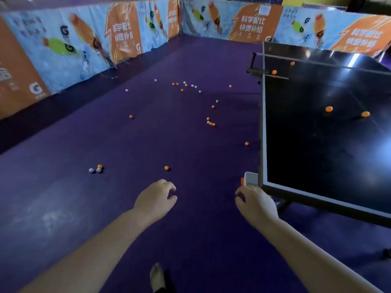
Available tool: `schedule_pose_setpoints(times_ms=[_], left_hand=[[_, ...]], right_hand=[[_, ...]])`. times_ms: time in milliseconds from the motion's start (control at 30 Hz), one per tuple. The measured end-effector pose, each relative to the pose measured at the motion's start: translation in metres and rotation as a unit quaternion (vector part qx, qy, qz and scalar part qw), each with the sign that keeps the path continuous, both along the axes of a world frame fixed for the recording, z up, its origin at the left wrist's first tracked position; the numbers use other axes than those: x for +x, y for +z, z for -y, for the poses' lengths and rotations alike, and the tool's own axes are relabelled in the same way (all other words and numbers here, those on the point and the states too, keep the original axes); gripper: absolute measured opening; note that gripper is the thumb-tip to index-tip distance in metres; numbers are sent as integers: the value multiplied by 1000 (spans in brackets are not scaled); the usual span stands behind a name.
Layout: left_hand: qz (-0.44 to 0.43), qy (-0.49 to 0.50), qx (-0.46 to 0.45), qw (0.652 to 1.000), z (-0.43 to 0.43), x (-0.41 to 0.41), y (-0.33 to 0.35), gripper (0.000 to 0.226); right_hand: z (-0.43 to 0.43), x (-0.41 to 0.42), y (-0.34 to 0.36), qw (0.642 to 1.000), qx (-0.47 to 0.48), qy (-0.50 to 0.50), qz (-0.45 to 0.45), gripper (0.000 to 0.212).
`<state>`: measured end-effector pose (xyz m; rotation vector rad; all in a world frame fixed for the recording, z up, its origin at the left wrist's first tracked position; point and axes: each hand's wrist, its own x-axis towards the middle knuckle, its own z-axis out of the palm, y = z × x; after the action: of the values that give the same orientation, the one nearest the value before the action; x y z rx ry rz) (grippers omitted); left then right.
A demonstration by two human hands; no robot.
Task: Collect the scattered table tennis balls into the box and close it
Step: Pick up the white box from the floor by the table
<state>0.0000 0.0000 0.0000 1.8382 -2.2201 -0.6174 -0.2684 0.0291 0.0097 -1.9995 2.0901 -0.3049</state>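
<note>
Several orange and white table tennis balls lie scattered over the purple floor (148, 134). The nearest orange ball (166, 167) sits just beyond my left hand (157, 197), whose fingers are loosely curled with nothing visible in them. Two white balls and an orange one (96, 169) form a cluster further left. More balls lie in the distance (191, 86) and around mid-floor (211, 122). My right hand (256, 201) grips the lower end of a small white box (251, 178) with an orange patch at its left side. Three orange balls rest on the table, one (329, 108) near its middle.
A black table tennis table (317, 157) fills the right side, its corner close to my right hand, with the net post (254, 66) at its far edge. Printed barrier panels (84, 45) fence the court on the left and at the back. My foot (157, 278) shows at the bottom.
</note>
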Motion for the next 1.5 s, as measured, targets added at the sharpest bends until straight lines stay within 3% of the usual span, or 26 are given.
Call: schedule_pose_setpoints(times_ms=[500,700,1167,1500], left_hand=[[14,-65,75,995,294,46,-49,28],[14,-82,132,988,378,16,-75,29],[12,-19,169,985,533,-34,-100,29],[19,-118,196,973,657,-59,-145,27]], right_hand=[[208,25,-55,980,126,-152,23,18],[285,-1,-80,973,164,-160,35,17],[501,-56,-119,951,264,-145,73,24],[555,-54,-165,903,294,-291,117,34]])
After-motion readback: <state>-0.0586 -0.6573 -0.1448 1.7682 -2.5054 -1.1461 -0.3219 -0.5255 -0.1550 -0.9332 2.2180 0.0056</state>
